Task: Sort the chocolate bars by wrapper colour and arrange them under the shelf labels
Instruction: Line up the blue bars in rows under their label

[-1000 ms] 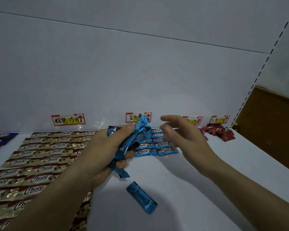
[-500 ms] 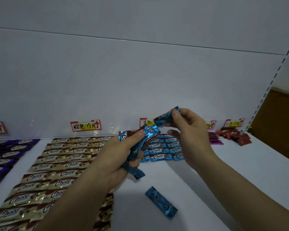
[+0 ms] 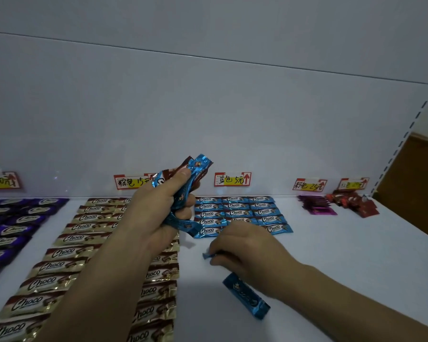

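Bare forearms (image 3: 356, 299), left hand (image 3: 156, 213), right hand (image 3: 247, 250)

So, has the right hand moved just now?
Yes. The right hand dropped from level with the blue label to the shelf, before the blue rows.

Materials and finishes
Blue bars (image 3: 235, 213): glossy foil wrappers. Gold-brown bars (image 3: 67, 253): shiny metallic film. Shelf (image 3: 331, 255): smooth, faintly glossy. Labels (image 3: 232, 179): paper.

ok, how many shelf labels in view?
5: first label, cut off far left; second label, partly behind left hand; third label above blue bars; fourth label, fifth label at right. More may sit beyond the left edge.
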Demonstrator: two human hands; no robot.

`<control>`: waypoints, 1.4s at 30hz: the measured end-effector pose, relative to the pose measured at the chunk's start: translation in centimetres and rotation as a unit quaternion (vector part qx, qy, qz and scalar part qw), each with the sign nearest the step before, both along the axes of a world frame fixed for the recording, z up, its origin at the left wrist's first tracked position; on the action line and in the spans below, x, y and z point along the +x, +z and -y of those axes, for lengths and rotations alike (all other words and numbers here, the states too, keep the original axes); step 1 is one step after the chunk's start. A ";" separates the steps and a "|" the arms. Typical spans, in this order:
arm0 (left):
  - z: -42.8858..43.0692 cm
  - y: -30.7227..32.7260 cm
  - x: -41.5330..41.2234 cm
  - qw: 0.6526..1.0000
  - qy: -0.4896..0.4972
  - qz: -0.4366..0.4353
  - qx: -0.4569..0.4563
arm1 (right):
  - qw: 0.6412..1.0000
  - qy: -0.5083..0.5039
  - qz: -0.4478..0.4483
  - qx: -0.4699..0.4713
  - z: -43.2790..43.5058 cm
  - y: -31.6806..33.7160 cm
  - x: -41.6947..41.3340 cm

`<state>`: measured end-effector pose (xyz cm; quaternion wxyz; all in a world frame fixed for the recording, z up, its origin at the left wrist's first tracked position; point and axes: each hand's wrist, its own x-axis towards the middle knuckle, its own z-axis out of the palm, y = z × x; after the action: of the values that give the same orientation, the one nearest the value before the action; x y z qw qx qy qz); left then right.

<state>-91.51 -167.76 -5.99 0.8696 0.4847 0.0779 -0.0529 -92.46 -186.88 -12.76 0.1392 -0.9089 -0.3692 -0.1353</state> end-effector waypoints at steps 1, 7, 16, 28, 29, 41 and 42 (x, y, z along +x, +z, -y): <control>-0.1 0.0 0.0 1.000 0.003 0.002 0.000 | 0.999 -0.017 -0.025 0.014 -0.1 0.1 0.0; -0.7 0.4 -0.2 1.000 0.011 0.009 -0.007 | 0.990 -0.078 -0.092 0.078 2.1 0.0 -0.2; -1.0 0.4 -0.1 1.000 0.020 0.024 0.005 | 0.994 -0.086 -0.032 0.052 0.7 -1.3 0.1; 0.1 0.5 -1.4 0.983 -0.048 0.065 0.166 | 0.891 -0.111 -0.168 0.406 0.5 0.8 -0.6; 0.5 0.4 -1.6 0.976 -0.068 0.072 0.195 | 0.846 -0.088 -0.215 0.479 0.5 1.5 -0.7; 2.5 -1.1 -1.6 0.940 -0.134 0.095 0.300 | 0.805 -0.075 -0.220 0.546 2.9 3.0 -0.5; 2.6 -1.0 -1.6 0.943 -0.127 0.087 0.294 | 0.807 -0.082 -0.205 0.548 3.1 3.1 -0.5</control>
<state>-93.11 -170.34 -7.04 0.6779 0.7274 -0.0480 -0.0955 -92.97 -189.93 -9.70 0.6748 -0.7152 -0.1209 -0.1361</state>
